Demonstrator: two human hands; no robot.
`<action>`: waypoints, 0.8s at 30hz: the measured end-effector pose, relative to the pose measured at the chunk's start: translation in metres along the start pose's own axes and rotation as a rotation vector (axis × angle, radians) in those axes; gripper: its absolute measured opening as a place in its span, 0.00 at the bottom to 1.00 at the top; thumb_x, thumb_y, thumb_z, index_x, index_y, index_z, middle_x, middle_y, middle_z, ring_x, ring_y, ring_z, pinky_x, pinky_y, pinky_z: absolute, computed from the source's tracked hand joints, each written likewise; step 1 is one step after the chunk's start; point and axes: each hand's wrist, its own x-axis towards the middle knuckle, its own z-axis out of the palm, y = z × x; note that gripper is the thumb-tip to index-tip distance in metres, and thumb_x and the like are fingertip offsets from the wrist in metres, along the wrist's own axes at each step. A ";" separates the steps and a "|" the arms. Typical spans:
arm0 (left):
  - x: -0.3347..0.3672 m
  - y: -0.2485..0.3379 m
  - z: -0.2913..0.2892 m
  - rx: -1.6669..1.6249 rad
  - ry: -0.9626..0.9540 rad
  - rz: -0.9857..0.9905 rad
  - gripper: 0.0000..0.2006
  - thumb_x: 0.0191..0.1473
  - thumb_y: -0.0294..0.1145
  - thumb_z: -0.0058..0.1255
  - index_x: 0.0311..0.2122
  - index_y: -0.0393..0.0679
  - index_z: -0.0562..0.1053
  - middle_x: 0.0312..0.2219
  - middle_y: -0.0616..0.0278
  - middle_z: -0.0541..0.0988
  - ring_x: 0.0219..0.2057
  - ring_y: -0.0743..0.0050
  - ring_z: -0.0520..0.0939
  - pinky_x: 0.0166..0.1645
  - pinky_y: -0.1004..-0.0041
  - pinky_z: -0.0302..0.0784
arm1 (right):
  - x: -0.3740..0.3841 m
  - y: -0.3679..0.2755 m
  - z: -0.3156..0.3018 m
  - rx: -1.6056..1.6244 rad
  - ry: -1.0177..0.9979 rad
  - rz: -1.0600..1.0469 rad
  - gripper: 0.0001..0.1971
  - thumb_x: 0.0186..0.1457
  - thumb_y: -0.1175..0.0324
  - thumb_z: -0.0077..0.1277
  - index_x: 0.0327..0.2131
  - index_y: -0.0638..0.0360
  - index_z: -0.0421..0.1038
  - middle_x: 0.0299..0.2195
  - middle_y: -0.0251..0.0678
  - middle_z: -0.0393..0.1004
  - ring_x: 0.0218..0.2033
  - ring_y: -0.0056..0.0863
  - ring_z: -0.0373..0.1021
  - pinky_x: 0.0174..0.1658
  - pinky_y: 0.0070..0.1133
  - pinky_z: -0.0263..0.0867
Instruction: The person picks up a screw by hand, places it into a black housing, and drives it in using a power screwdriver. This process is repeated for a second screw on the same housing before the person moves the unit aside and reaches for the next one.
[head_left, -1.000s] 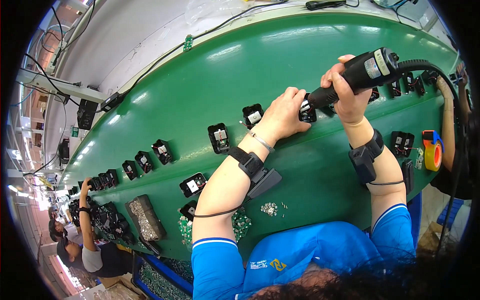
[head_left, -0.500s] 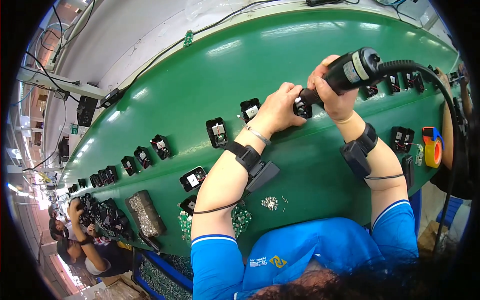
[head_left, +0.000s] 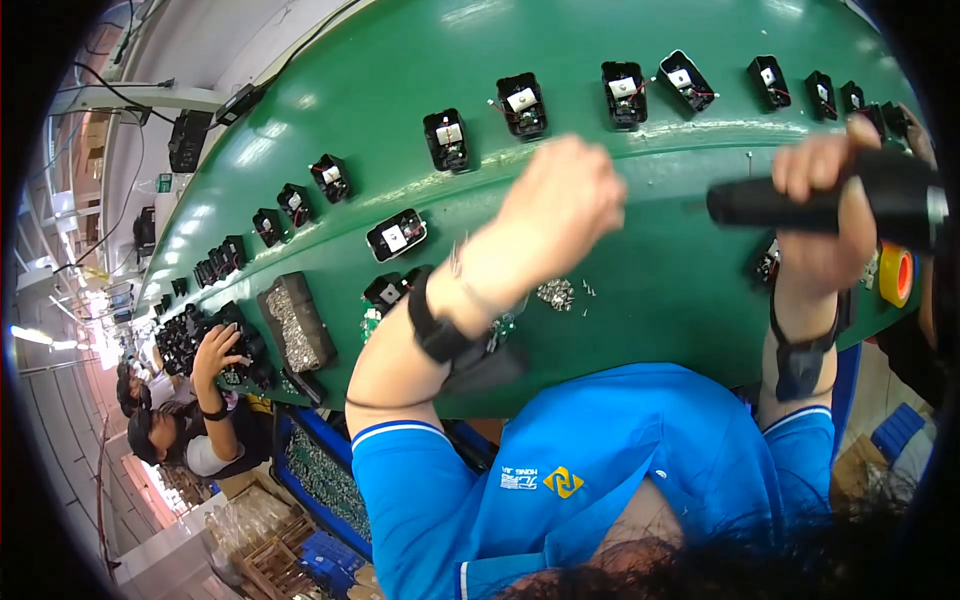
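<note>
My right hand point(head_left: 825, 215) is wrapped round a black electric screwdriver point(head_left: 755, 205), held level over the right side of the table with its tip to the left. My left hand point(head_left: 568, 195) hovers over the middle of the table, blurred by motion. Its fingers look curled, but I cannot tell whether anything is in them. Just beyond it stands an open black plastic housing point(head_left: 522, 105) with a white block and wires inside. Another such housing point(head_left: 624, 95) stands to its right. A small pile of screws point(head_left: 556, 294) lies on the near side of my left hand.
More black housings line the green table point(head_left: 660, 260) along a raised strip. A dark tray of small metal parts point(head_left: 295, 325) lies to the left. At far left a co-worker's hand point(head_left: 215, 350) reaches over black parts. Yellow tape point(head_left: 896, 278) lies at right.
The screwdriver has lifted off the housing and swung right with my right hand. My left hand has let go of that housing and drawn back nearer. The view has shifted.
</note>
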 end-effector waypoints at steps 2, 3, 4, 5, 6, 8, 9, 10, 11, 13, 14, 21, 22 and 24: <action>-0.037 0.017 0.017 -0.130 -0.085 0.016 0.11 0.32 0.32 0.55 0.26 0.43 0.71 0.24 0.63 0.69 0.31 0.63 0.68 0.38 0.68 0.63 | -0.032 -0.003 0.000 -0.060 0.067 0.066 0.23 0.44 0.66 0.44 0.44 0.60 0.50 0.22 0.30 0.58 0.21 0.20 0.57 0.26 0.18 0.54; -0.053 0.022 0.029 -0.232 -0.044 0.033 0.09 0.32 0.31 0.55 0.24 0.43 0.71 0.24 0.64 0.69 0.30 0.65 0.68 0.39 0.69 0.62 | -0.045 -0.008 0.001 -0.114 0.110 0.108 0.22 0.42 0.63 0.45 0.42 0.58 0.53 0.22 0.29 0.57 0.21 0.19 0.55 0.25 0.17 0.52; -0.059 0.026 0.037 -0.227 -0.048 0.035 0.09 0.32 0.31 0.55 0.24 0.43 0.71 0.24 0.64 0.69 0.30 0.65 0.68 0.39 0.69 0.62 | -0.054 -0.008 -0.001 -0.126 0.132 0.131 0.22 0.42 0.63 0.45 0.42 0.58 0.53 0.22 0.30 0.58 0.20 0.19 0.55 0.25 0.17 0.52; -0.063 0.031 0.044 -0.237 0.021 -0.020 0.09 0.32 0.31 0.55 0.24 0.44 0.71 0.24 0.65 0.69 0.30 0.65 0.68 0.39 0.69 0.62 | -0.061 -0.009 -0.001 -0.112 0.171 0.144 0.22 0.42 0.63 0.46 0.42 0.59 0.53 0.23 0.30 0.58 0.20 0.19 0.56 0.24 0.17 0.53; -0.064 0.034 0.049 -0.246 0.092 -0.074 0.08 0.32 0.30 0.54 0.23 0.44 0.71 0.23 0.65 0.68 0.30 0.66 0.68 0.39 0.69 0.62 | -0.065 -0.011 -0.003 -0.106 0.179 0.150 0.22 0.42 0.64 0.46 0.42 0.59 0.53 0.22 0.30 0.58 0.20 0.19 0.56 0.24 0.17 0.53; -0.064 0.035 0.055 -0.177 0.077 -0.092 0.07 0.32 0.30 0.54 0.23 0.44 0.71 0.23 0.65 0.68 0.30 0.67 0.67 0.39 0.69 0.62 | -0.069 -0.013 -0.004 -0.100 0.184 0.145 0.22 0.42 0.64 0.45 0.42 0.59 0.53 0.22 0.30 0.58 0.20 0.19 0.56 0.24 0.17 0.53; -0.063 0.035 0.058 -0.112 0.066 -0.115 0.07 0.33 0.29 0.53 0.23 0.44 0.71 0.23 0.65 0.68 0.30 0.67 0.67 0.39 0.69 0.61 | -0.069 -0.013 -0.005 -0.089 0.178 0.146 0.22 0.42 0.64 0.45 0.41 0.60 0.53 0.22 0.30 0.58 0.20 0.19 0.56 0.24 0.17 0.54; -0.063 0.035 0.060 -0.106 0.072 -0.109 0.07 0.33 0.29 0.53 0.23 0.44 0.71 0.23 0.65 0.68 0.30 0.67 0.67 0.39 0.69 0.61 | -0.069 -0.015 -0.005 -0.079 0.171 0.146 0.22 0.42 0.64 0.45 0.41 0.60 0.53 0.22 0.30 0.58 0.20 0.19 0.56 0.24 0.17 0.54; -0.062 0.035 0.063 -0.090 0.074 -0.098 0.06 0.33 0.29 0.53 0.22 0.44 0.71 0.23 0.65 0.68 0.29 0.68 0.67 0.39 0.70 0.61 | -0.069 -0.016 -0.006 -0.085 0.170 0.133 0.22 0.42 0.64 0.45 0.41 0.60 0.53 0.22 0.30 0.58 0.20 0.19 0.56 0.24 0.17 0.54; -0.059 0.035 0.064 -0.070 0.083 -0.076 0.05 0.33 0.29 0.53 0.21 0.44 0.70 0.23 0.65 0.68 0.29 0.68 0.67 0.39 0.70 0.61 | -0.069 -0.019 -0.006 -0.079 0.171 0.111 0.22 0.42 0.64 0.45 0.41 0.60 0.53 0.22 0.30 0.58 0.20 0.19 0.56 0.24 0.17 0.54; -0.058 0.035 0.062 -0.073 0.073 -0.081 0.05 0.34 0.28 0.52 0.22 0.44 0.70 0.24 0.65 0.69 0.30 0.67 0.68 0.39 0.69 0.61 | -0.069 -0.021 -0.006 -0.074 0.178 0.108 0.22 0.42 0.64 0.45 0.41 0.60 0.53 0.22 0.30 0.58 0.20 0.19 0.56 0.24 0.17 0.54; -0.048 0.060 0.052 -1.412 0.296 -0.506 0.04 0.45 0.24 0.47 0.30 0.41 0.68 0.26 0.60 0.73 0.28 0.70 0.73 0.35 0.72 0.68 | -0.058 -0.048 -0.008 0.074 0.198 -0.050 0.23 0.43 0.62 0.45 0.42 0.60 0.53 0.23 0.29 0.60 0.19 0.19 0.57 0.24 0.17 0.55; -0.041 0.067 0.049 -1.611 0.352 -0.494 0.04 0.46 0.24 0.46 0.30 0.39 0.69 0.24 0.60 0.72 0.25 0.76 0.72 0.35 0.74 0.69 | -0.054 -0.053 -0.006 0.118 0.201 -0.088 0.23 0.43 0.62 0.45 0.42 0.60 0.53 0.23 0.29 0.60 0.19 0.19 0.57 0.24 0.17 0.55; -0.030 0.077 0.059 -1.851 0.350 -0.448 0.05 0.46 0.25 0.47 0.30 0.39 0.69 0.24 0.60 0.72 0.24 0.76 0.72 0.35 0.73 0.69 | -0.050 -0.065 -0.002 0.155 0.208 -0.136 0.23 0.43 0.62 0.45 0.42 0.60 0.53 0.23 0.29 0.60 0.19 0.19 0.57 0.24 0.17 0.55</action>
